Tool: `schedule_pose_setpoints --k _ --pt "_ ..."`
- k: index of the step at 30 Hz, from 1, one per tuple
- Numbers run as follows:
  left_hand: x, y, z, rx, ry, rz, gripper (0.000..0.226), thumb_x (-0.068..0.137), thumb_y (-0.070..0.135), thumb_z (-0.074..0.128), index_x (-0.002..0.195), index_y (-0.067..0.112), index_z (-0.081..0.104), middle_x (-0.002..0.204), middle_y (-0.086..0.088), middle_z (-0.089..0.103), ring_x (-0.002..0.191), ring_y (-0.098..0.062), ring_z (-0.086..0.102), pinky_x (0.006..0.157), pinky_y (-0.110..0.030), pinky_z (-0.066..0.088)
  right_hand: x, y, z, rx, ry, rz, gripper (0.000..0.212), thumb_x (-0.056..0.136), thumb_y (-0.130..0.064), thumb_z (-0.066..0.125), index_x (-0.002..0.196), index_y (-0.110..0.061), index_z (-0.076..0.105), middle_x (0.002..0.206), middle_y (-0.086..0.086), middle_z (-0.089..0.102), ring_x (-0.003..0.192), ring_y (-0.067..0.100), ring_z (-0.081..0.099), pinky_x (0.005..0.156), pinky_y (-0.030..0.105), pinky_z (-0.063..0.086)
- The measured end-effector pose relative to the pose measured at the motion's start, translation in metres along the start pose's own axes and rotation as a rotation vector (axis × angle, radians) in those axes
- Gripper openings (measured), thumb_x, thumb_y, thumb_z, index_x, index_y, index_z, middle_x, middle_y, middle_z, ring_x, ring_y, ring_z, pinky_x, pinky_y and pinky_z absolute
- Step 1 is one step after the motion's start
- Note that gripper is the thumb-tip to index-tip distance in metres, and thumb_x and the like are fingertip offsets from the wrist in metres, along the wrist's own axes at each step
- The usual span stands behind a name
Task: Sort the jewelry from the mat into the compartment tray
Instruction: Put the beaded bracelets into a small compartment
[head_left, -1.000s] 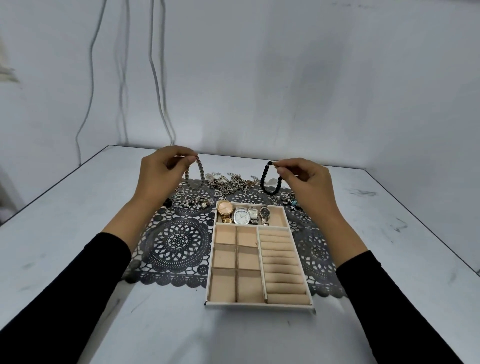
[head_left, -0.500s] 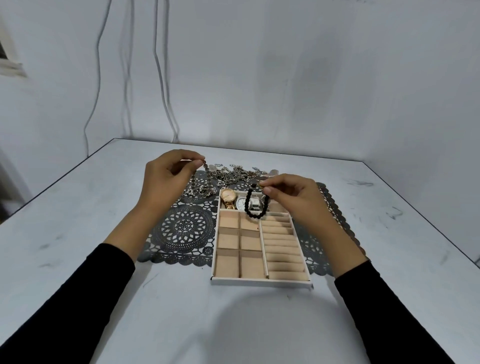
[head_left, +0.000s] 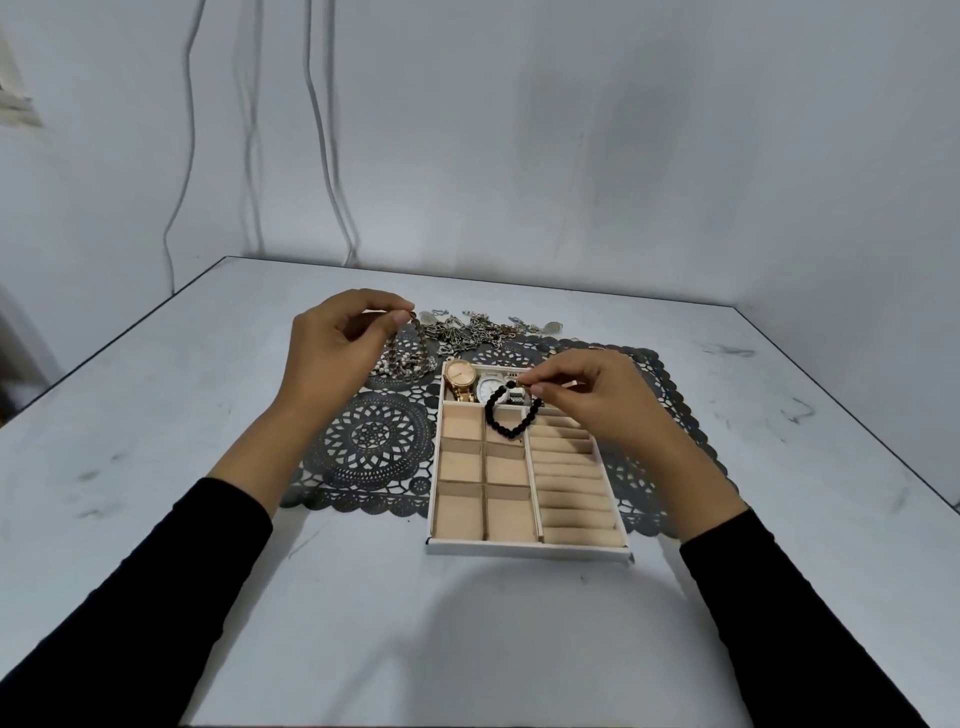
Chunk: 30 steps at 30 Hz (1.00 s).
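A beige compartment tray (head_left: 527, 548) with a white rim lies on a dark lace mat (head_left: 374, 447). Its far section holds a gold watch (head_left: 461, 375) and a silver watch (head_left: 490, 389). My right hand (head_left: 597, 400) pinches a black bead bracelet (head_left: 506, 415), which hangs over the tray's upper square compartments. My left hand (head_left: 332, 348) pinches a brownish bead bracelet (head_left: 423, 338) above the mat's far left part. A pile of silver chains (head_left: 467, 330) and a pearl piece (head_left: 397, 364) lie on the mat behind the tray.
The mat and tray sit on a grey table (head_left: 156, 415) set into a wall corner. Cables (head_left: 322, 130) hang down the back wall. The tray's square cells and the ring rolls (head_left: 571, 483) on its right hold nothing.
My right hand carried the black bracelet nearer and left, from above the mat to over the tray. The left hand stayed near the mat's far left, still pinching its bracelet. The view tilted.
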<state>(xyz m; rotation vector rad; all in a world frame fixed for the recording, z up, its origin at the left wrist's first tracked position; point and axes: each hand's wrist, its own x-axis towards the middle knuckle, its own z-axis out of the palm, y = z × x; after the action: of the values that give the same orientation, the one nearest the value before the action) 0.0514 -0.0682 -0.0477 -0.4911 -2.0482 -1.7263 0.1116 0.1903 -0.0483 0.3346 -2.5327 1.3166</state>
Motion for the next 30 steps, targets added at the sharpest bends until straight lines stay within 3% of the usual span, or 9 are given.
schedule_pose_setpoints --k 9,14,19,24,28,30 --pt "0.001 -0.001 -0.002 -0.004 0.021 -0.013 0.009 0.089 0.014 0.069 0.092 0.021 0.075 0.069 0.016 0.071 0.051 -0.006 0.044 0.049 -0.023 0.037 -0.002 -0.002 -0.01 -0.096 -0.161 -0.043 0.023 0.084 0.001 0.067 0.089 -0.02 0.077 0.09 -0.01 0.073 0.09 0.005 0.067 0.084 0.026 0.054" --pt "0.001 0.0 0.0 -0.003 0.034 -0.012 0.008 0.089 0.013 0.07 0.093 0.017 0.075 0.069 0.019 0.07 0.053 0.002 0.052 0.052 -0.016 0.041 -0.001 -0.003 -0.007 -0.162 -0.258 -0.043 0.026 0.086 -0.001 0.065 0.087 -0.024 0.076 0.088 -0.012 0.072 0.089 0.003 0.066 0.083 0.029 0.054" --pt "0.0 0.0 -0.001 -0.002 0.028 -0.006 0.007 0.089 0.013 0.07 0.093 0.018 0.074 0.071 0.021 0.071 0.058 0.004 0.057 0.054 -0.012 0.041 0.003 0.003 0.003 -0.163 -0.224 -0.072 0.027 0.085 0.002 0.065 0.088 -0.022 0.076 0.089 -0.007 0.073 0.089 0.009 0.068 0.084 0.038 0.055" --pt "0.0 0.0 -0.001 -0.005 0.02 -0.003 0.011 0.089 0.014 0.07 0.088 0.025 0.074 0.073 0.02 0.072 0.06 0.003 0.059 0.055 -0.012 0.042 0.005 0.005 0.015 -0.14 -0.157 -0.141 0.023 0.082 0.005 0.066 0.09 -0.013 0.077 0.086 -0.004 0.074 0.086 0.008 0.069 0.08 0.028 0.056" --pt "0.0 0.0 -0.001 0.005 0.017 0.001 0.01 0.089 0.012 0.069 0.091 0.02 0.074 0.074 0.021 0.072 0.063 0.004 0.061 0.057 -0.011 0.044 0.003 0.008 0.024 -0.141 -0.121 -0.168 0.02 0.08 0.004 0.069 0.089 -0.012 0.077 0.081 -0.007 0.072 0.079 0.004 0.068 0.074 0.017 0.052" --pt "0.0 0.0 -0.001 0.01 0.011 0.0 0.008 0.089 0.012 0.069 0.094 0.017 0.074 0.072 0.022 0.071 0.061 0.005 0.06 0.056 -0.01 0.042 0.003 0.01 0.025 -0.125 -0.117 -0.158 0.019 0.079 0.005 0.07 0.087 -0.011 0.078 0.08 -0.005 0.072 0.078 0.005 0.068 0.072 0.018 0.053"
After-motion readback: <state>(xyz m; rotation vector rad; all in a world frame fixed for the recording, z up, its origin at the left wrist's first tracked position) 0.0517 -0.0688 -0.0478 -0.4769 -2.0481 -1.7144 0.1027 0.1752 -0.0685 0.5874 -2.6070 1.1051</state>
